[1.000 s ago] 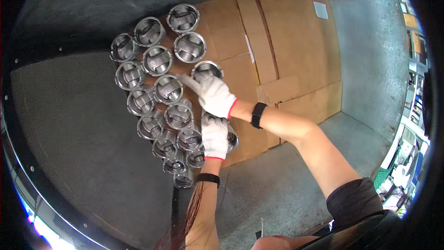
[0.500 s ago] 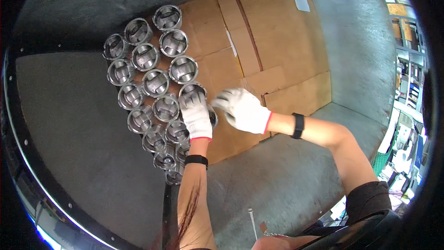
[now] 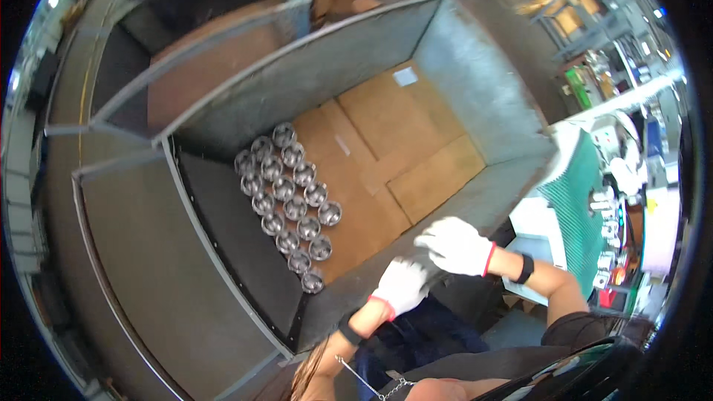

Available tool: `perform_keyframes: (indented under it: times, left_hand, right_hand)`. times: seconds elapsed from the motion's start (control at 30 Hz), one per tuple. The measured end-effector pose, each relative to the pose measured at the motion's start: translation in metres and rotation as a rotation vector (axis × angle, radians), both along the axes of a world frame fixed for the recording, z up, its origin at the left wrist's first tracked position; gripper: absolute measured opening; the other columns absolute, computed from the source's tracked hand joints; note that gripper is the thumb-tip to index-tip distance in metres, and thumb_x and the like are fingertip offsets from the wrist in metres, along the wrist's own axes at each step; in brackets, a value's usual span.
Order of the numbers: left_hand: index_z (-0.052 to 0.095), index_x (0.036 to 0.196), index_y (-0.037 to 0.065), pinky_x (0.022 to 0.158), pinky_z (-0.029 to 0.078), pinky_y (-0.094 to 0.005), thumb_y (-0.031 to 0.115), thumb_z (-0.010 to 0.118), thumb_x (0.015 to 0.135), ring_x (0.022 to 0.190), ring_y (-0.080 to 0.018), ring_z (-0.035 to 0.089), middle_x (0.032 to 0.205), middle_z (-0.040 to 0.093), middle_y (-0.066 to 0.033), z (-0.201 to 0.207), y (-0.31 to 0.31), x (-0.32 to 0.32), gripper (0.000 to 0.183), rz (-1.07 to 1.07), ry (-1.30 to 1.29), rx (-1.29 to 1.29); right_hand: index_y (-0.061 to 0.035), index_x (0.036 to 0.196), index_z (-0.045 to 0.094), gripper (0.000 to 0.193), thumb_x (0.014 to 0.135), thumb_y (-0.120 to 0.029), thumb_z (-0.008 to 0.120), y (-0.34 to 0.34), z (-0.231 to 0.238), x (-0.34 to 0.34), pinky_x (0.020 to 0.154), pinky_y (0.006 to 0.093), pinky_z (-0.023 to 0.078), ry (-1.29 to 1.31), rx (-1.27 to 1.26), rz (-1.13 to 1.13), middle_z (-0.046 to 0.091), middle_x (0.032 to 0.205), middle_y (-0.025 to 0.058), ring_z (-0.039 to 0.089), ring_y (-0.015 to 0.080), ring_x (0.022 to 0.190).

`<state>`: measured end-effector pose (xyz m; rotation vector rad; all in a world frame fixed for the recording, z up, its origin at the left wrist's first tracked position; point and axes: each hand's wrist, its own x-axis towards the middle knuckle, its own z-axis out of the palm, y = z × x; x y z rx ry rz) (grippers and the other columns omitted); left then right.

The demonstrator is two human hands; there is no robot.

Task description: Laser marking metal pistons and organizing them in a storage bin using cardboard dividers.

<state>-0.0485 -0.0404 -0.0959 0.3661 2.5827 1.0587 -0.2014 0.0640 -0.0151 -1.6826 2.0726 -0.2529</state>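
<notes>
Several shiny metal cup-shaped parts (image 3: 291, 204) stand in close rows on the cardboard floor (image 3: 394, 148) of a large grey metal bin (image 3: 475, 82), along its left wall. Both my hands wear white gloves with red cuffs and are at the bin's near rim (image 3: 349, 304), well away from the parts. My left hand (image 3: 401, 286) lies on the rim with its fingers curled over the edge. My right hand (image 3: 454, 245) is just beside it, palm down and fingers spread, holding nothing; a black band circles that wrist.
A second, similar bin (image 3: 215, 37) with a brown floor stands behind at the upper left. To the right is a white machine with a green ribbed panel (image 3: 575, 193). Shelves and equipment (image 3: 594, 7) fill the far right.
My hands were down among the metal parts inside the bin. Both have come up and out to the near rim, and my view has pulled far back from the parts.
</notes>
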Motion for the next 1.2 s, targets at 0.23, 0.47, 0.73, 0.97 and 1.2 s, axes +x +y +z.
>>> perform_keyframes:
  times: [0.23,0.47,0.73,0.97,1.2]
  left_hand:
    - [0.070,0.100,0.015,0.076,0.050,-0.0441,0.033,0.065,0.072,0.082,-0.0300,0.066,0.085,0.069,-0.0124,0.064,0.030,0.085,0.033,0.065,-0.008,-0.340]
    - [0.069,0.109,0.019,0.072,0.050,-0.0446,0.047,0.064,0.074,0.083,-0.0291,0.067,0.088,0.069,-0.0114,0.038,0.104,0.069,0.045,-0.391,0.071,-0.735]
    - [0.060,0.123,0.012,0.089,0.047,-0.0503,0.053,0.065,0.077,0.106,-0.0392,0.057,0.120,0.057,-0.0182,0.054,0.417,0.034,0.062,-0.789,-0.133,-0.789]
    - [0.064,0.118,0.009,0.080,0.051,-0.0432,0.035,0.065,0.080,0.093,-0.0344,0.065,0.103,0.067,-0.0141,0.104,0.580,0.114,0.046,-1.174,0.103,0.065]
    - [0.065,0.120,0.019,0.086,0.048,-0.0435,0.048,0.065,0.076,0.101,-0.0325,0.063,0.108,0.067,-0.0133,0.089,0.605,0.068,0.053,-1.293,0.204,-0.650]
  right_hand:
    - [-0.0117,0.104,0.065,0.029,0.078,-0.023,0.058,0.231,0.059,0.121,0.078,0.0398,0.048,0.096,0.217,-0.490,0.065,0.085,0.0079,0.064,0.0255,0.085]
    - [-0.0118,0.103,0.068,0.031,0.076,-0.020,0.057,0.411,0.077,0.294,0.078,0.0432,0.051,0.021,0.315,-1.217,0.069,0.088,0.0111,0.066,0.0303,0.087]
    - [-0.0143,0.099,0.070,0.028,0.078,-0.024,0.055,0.551,0.018,0.484,0.079,0.0469,0.052,-0.349,0.399,-1.688,0.071,0.088,0.0132,0.067,0.0346,0.090]
    - [-0.0120,0.091,0.067,0.022,0.079,-0.026,0.057,0.640,0.030,0.543,0.076,0.0448,0.051,-0.080,0.320,-1.920,0.069,0.085,0.0122,0.066,0.0321,0.085]
    - [-0.0136,0.101,0.069,0.029,0.079,-0.024,0.054,0.672,0.024,0.534,0.079,0.0464,0.050,-0.118,0.184,-2.129,0.069,0.085,0.0132,0.066,0.0354,0.087]
